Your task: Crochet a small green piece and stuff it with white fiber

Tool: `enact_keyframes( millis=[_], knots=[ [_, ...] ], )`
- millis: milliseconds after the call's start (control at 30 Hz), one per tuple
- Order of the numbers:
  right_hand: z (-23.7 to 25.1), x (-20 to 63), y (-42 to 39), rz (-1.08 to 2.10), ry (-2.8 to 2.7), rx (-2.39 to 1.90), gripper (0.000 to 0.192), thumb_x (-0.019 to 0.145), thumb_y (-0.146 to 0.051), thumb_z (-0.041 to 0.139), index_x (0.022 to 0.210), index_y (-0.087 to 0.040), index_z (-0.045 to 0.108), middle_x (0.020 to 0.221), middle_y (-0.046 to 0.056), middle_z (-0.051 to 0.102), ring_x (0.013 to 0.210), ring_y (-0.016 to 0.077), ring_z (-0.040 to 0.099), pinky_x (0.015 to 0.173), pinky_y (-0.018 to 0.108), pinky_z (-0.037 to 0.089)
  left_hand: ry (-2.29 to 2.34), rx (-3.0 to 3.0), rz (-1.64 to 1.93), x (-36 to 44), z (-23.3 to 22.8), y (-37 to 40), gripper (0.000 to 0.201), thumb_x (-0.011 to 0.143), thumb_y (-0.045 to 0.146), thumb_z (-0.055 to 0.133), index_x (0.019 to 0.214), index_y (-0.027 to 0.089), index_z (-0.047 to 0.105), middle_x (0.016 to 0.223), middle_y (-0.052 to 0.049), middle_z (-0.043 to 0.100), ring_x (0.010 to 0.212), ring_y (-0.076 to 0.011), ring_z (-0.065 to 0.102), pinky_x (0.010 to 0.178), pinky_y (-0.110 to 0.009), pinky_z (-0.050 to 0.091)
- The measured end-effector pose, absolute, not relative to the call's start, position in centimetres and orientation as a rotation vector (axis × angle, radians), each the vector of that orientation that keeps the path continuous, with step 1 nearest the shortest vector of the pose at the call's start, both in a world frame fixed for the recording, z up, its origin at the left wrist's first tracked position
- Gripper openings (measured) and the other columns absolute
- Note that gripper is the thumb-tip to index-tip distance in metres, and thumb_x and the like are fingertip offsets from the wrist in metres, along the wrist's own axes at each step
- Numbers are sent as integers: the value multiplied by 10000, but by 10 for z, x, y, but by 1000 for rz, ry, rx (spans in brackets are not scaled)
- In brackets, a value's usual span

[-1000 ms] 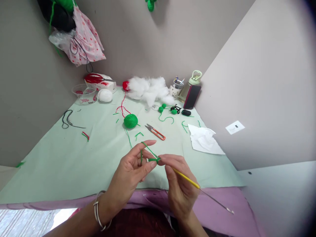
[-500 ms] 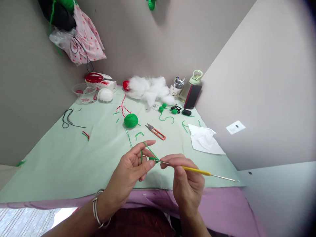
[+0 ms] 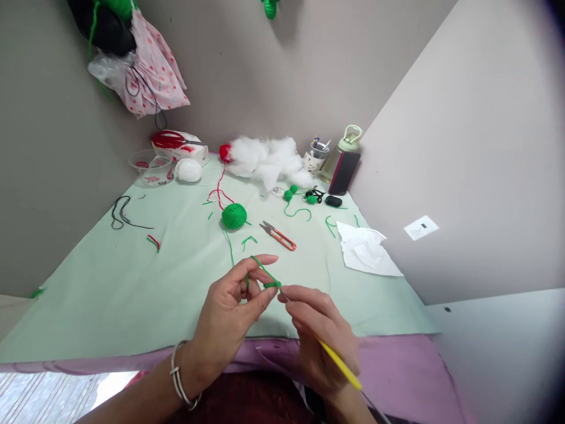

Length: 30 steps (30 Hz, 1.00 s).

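Between its thumb and fingers, my left hand point(image 3: 236, 303) pinches a small green crochet piece point(image 3: 272, 284). Green yarn runs over the raised index finger down to that piece. My right hand point(image 3: 326, 333) grips a crochet hook point(image 3: 339, 364) with a yellow handle; its metal tip meets the green piece, though the fingers partly hide it. The hook's handle slants down toward me. Beyond my hands lies the green yarn ball point(image 3: 234, 216), with a strand trailing toward my left hand. Orange-handled thread snips point(image 3: 279, 235) rest just right of the ball.
White stuffing point(image 3: 269, 159) and a red yarn ball point(image 3: 225, 153) lie at the back. A bottle point(image 3: 339, 156) and phone point(image 3: 345, 174) stand back right. Crumpled white paper point(image 3: 368, 250) lies on the right. Red scissors point(image 3: 170, 139) top a box at the left, near a clear tub point(image 3: 152, 171).
The crochet hook has swung from nearly level to slanting steeply down toward me, as my right hand turned and moved slightly left. My left hand shifted a little left.
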State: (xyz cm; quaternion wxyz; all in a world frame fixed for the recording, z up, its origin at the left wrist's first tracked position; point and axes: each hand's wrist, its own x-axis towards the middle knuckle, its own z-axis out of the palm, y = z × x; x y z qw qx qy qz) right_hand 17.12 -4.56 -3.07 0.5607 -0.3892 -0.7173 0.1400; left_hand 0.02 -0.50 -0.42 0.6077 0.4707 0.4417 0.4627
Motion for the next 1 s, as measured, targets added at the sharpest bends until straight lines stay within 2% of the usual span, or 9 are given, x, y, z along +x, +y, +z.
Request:
enact_keyframes(
  millis=[233,433,500,600,700,800,900,1000],
  knots=[
    [-25,167,-40,-31,-1864,-939,292,1011,-72,571,1212,-222,721,1110,105,788,932,177,785,744,258,670,1015,1054,1102,2,-8,-5,352,853,286,818,1194,223,761,787,45,582,577,-69,463,566,-208,431],
    [-44,157,-38,-333,-1800,-979,429,955,-20,633,1313,-232,737,1134,112,753,1020,238,762,800,344,678,848,838,1036,3,-2,-6,636,782,328,920,1358,220,673,833,47,603,583,-52,455,515,-173,377],
    [-43,156,-39,-298,-1777,-980,455,940,7,642,1310,-237,745,1129,103,739,1017,234,750,787,339,663,774,725,951,1,2,-4,687,776,330,928,1391,196,654,790,62,573,551,-36,395,478,-161,305],
    [-33,159,-38,35,-1663,-971,361,990,-23,582,1226,-232,758,1048,77,753,940,201,734,761,329,638,730,627,893,-3,6,1,672,766,292,934,1370,162,669,758,78,547,492,-1,265,446,-165,200],
    [-22,161,-32,452,-1390,-949,260,1042,-114,545,1096,-246,763,870,34,743,793,182,704,700,335,610,757,658,965,-6,7,5,603,761,268,938,1315,184,716,804,67,570,488,13,259,451,-168,192],
    [-18,160,-26,677,-1243,-873,220,1052,-180,571,1028,-251,777,878,34,741,761,172,700,661,319,598,743,732,953,-5,4,4,543,781,288,928,1291,236,750,860,50,584,493,8,296,436,-175,186],
    [-20,155,-26,638,-1331,-912,227,1035,-150,595,1054,-262,792,964,51,780,904,196,735,750,332,626,743,776,936,0,0,0,494,808,317,912,1276,258,766,897,32,615,496,3,349,437,-174,221],
    [-25,152,-30,380,-1477,-985,324,1004,-72,606,1165,-288,785,1001,53,780,909,198,739,760,335,627,788,768,1007,5,-3,-3,537,797,319,927,1303,262,756,882,33,633,519,-12,429,475,-171,303]
  ],
)
